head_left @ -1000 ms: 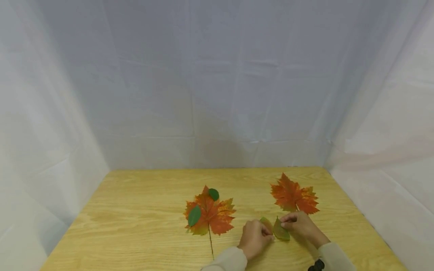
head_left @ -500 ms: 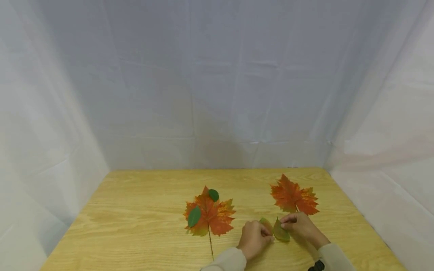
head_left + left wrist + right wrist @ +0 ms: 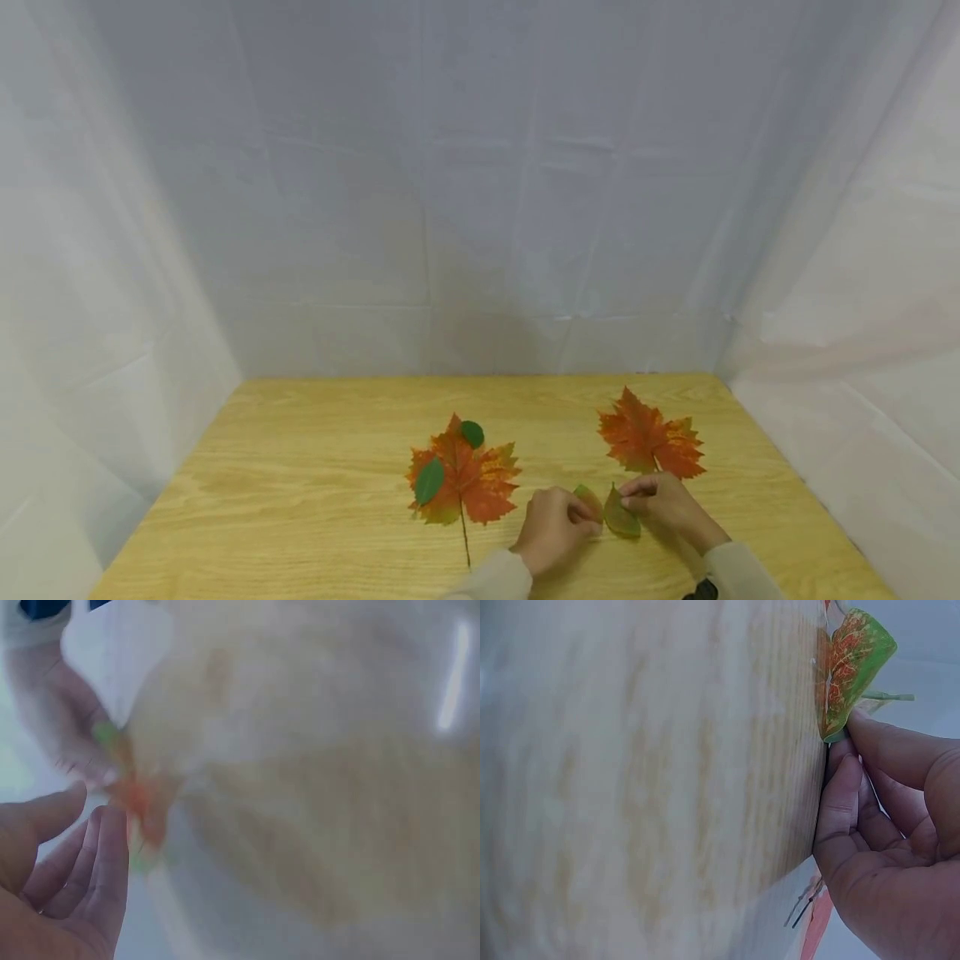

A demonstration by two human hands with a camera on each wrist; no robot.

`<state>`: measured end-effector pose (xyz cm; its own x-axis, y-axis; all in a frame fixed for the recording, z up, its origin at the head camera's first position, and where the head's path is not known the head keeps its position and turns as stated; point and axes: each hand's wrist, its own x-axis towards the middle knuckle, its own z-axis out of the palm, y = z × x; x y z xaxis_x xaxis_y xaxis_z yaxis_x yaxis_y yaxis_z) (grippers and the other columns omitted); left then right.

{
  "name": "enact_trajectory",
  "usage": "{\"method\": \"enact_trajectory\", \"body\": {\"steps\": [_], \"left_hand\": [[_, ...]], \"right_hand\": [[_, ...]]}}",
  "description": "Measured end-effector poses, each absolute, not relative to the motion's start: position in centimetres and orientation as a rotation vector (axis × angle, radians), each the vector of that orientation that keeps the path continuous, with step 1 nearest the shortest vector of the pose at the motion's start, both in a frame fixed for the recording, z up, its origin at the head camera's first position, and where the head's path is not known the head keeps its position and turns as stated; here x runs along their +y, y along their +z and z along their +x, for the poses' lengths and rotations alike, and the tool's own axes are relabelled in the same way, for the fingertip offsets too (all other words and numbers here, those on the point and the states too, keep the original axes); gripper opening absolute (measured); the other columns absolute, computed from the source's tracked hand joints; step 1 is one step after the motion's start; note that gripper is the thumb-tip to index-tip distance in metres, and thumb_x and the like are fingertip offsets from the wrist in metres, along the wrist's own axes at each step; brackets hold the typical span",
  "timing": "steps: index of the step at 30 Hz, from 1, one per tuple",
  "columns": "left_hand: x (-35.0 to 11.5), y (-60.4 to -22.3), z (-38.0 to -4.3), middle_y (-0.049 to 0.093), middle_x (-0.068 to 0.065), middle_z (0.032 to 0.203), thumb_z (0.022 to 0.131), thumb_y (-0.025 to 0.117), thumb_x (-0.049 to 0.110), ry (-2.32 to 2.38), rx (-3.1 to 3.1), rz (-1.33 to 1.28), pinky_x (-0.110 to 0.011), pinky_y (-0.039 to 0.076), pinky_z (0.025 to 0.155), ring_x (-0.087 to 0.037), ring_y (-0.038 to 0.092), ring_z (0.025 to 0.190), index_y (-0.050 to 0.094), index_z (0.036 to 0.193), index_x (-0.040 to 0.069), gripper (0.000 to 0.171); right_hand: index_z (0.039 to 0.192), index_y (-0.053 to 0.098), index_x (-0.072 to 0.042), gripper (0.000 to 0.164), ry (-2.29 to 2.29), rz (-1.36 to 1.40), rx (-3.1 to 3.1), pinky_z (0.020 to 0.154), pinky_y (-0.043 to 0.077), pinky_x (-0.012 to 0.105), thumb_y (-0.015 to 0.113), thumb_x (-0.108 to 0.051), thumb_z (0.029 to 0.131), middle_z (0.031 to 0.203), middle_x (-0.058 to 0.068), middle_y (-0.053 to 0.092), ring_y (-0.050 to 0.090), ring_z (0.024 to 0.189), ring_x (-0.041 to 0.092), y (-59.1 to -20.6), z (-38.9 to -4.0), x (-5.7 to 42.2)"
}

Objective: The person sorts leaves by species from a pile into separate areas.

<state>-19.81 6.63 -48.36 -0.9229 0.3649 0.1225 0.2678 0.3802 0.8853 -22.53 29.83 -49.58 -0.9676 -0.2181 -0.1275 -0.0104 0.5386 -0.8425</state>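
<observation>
Two small green-and-reddish leaves lie side by side in the head view. My right hand (image 3: pixel 665 504) pinches the right-hand leaf (image 3: pixel 622 514) at its edge between thumb and fingers, low over the table. In the right wrist view a leaf (image 3: pixel 857 667) with red veining and a green border stands out from the fingertips. Beside the left-hand leaf (image 3: pixel 588 502) is my left hand (image 3: pixel 553 530), which covers part of it. The left wrist view shows that hand's thumb and fingers (image 3: pixel 111 855) apart with nothing between them; the leaves there are blurred.
A large orange maple leaf (image 3: pixel 480 492) lies left of the hands, with two green leaves, an oval one (image 3: pixel 429 481) and a rounder one (image 3: pixel 472 433), on it. Another maple leaf (image 3: pixel 637 433) lies behind my right hand. The wooden table (image 3: pixel 300 467) is walled by white sheets (image 3: pixel 480 208).
My left hand has shifted slightly left, away from the left-hand leaf. My right hand and its leaf have hardly moved.
</observation>
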Motion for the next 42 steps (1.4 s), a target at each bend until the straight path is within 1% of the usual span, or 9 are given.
{"method": "enact_trajectory", "body": {"steps": [5, 10, 14, 20, 24, 27, 32, 37, 42], "left_hand": [[2.7, -47.1, -20.6, 0.07, -0.004, 0.077, 0.081, 0.077, 0.011, 1.663, 2.549, 0.589, -0.02, 0.051, 0.057, -0.005, 0.061, 0.064, 0.073, 0.093, -0.003, 0.019], [-2.4, -46.3, -21.6, 0.072, -0.009, 0.088, 0.081, 0.077, 0.016, 1.614, 2.726, 0.498, -0.023, 0.053, 0.06, -0.013, 0.066, 0.072, 0.073, 0.1, -0.001, 0.026], [-6.4, -46.5, -22.3, 0.072, -0.013, 0.093, 0.081, 0.077, 0.015, 1.571, 2.84, 0.408, -0.028, 0.055, 0.065, -0.02, 0.067, 0.078, 0.072, 0.104, -0.001, 0.028], [-10.6, -47.5, -22.4, 0.069, -0.014, 0.098, 0.079, 0.078, 0.011, 1.51, 2.92, 0.207, -0.034, 0.056, 0.07, -0.023, 0.066, 0.083, 0.07, 0.106, -0.003, 0.032], [-12.0, -48.0, -22.2, 0.067, -0.011, 0.093, 0.076, 0.08, 0.009, 1.474, 2.913, 0.108, -0.031, 0.055, 0.07, -0.018, 0.063, 0.08, 0.064, 0.11, -0.009, 0.042], [-12.6, -48.3, -22.2, 0.065, -0.01, 0.09, 0.074, 0.082, 0.009, 1.435, 2.922, 0.074, -0.029, 0.054, 0.068, -0.015, 0.06, 0.077, 0.063, 0.11, -0.011, 0.045], [-13.0, -48.8, -22.5, 0.066, -0.01, 0.089, 0.073, 0.083, 0.008, 1.393, 2.915, 0.078, -0.031, 0.053, 0.067, -0.015, 0.06, 0.075, 0.066, 0.104, -0.009, 0.04], [-12.9, -49.0, -22.8, 0.065, -0.007, 0.083, 0.073, 0.083, 0.008, 1.349, 2.909, 0.102, -0.032, 0.052, 0.064, -0.015, 0.059, 0.073, 0.068, 0.099, -0.007, 0.034], [-12.8, -49.1, -22.6, 0.063, -0.006, 0.08, 0.071, 0.084, 0.007, 1.341, 2.915, 0.071, -0.033, 0.051, 0.064, -0.014, 0.057, 0.07, 0.067, 0.094, -0.006, 0.031]], "right_hand": [[0.1, 0.071, 0.003, 0.018, -1.401, -0.197, 2.561, 0.071, 0.054, 0.031, 0.07, -0.009, 0.087, 0.095, 0.007, 0.069, 0.061, 0.083, 0.017, -49.6, -22.5, 29.7], [0.102, 0.07, 0.003, 0.02, -1.392, -0.2, 2.566, 0.071, 0.054, 0.031, 0.07, -0.01, 0.087, 0.095, 0.007, 0.068, 0.061, 0.084, 0.018, -49.4, -22.4, 29.7], [0.101, 0.071, 0.003, 0.019, -1.383, -0.192, 2.579, 0.07, 0.054, 0.031, 0.069, -0.009, 0.087, 0.096, 0.007, 0.068, 0.061, 0.083, 0.018, -49.2, -22.3, 29.6], [0.101, 0.07, 0.005, 0.019, -1.395, -0.19, 2.563, 0.069, 0.054, 0.029, 0.07, -0.009, 0.087, 0.094, 0.007, 0.069, 0.061, 0.082, 0.016, -49.2, -22.3, 29.4], [0.102, 0.07, 0.005, 0.024, -1.401, -0.183, 2.55, 0.07, 0.054, 0.03, 0.071, -0.012, 0.086, 0.094, 0.006, 0.069, 0.061, 0.083, 0.016, -49.3, -22.3, 29.6], [0.104, 0.069, 0.005, 0.026, -1.406, -0.176, 2.539, 0.07, 0.054, 0.031, 0.071, -0.014, 0.086, 0.095, 0.007, 0.069, 0.061, 0.083, 0.017, -49.3, -22.3, 29.6], [0.104, 0.069, 0.005, 0.026, -1.404, -0.19, 2.532, 0.072, 0.054, 0.034, 0.07, -0.014, 0.087, 0.097, 0.009, 0.069, 0.062, 0.085, 0.019, -49.4, -22.3, 29.8], [0.105, 0.069, 0.005, 0.026, -1.396, -0.212, 2.532, 0.075, 0.055, 0.035, 0.07, -0.014, 0.087, 0.101, 0.012, 0.069, 0.062, 0.087, 0.019, -49.5, -22.3, 29.9], [0.106, 0.068, 0.006, 0.027, -1.394, -0.228, 2.529, 0.073, 0.055, 0.034, 0.07, -0.014, 0.088, 0.1, 0.011, 0.069, 0.062, 0.086, 0.019, -49.7, -22.4, 30.1]]}}
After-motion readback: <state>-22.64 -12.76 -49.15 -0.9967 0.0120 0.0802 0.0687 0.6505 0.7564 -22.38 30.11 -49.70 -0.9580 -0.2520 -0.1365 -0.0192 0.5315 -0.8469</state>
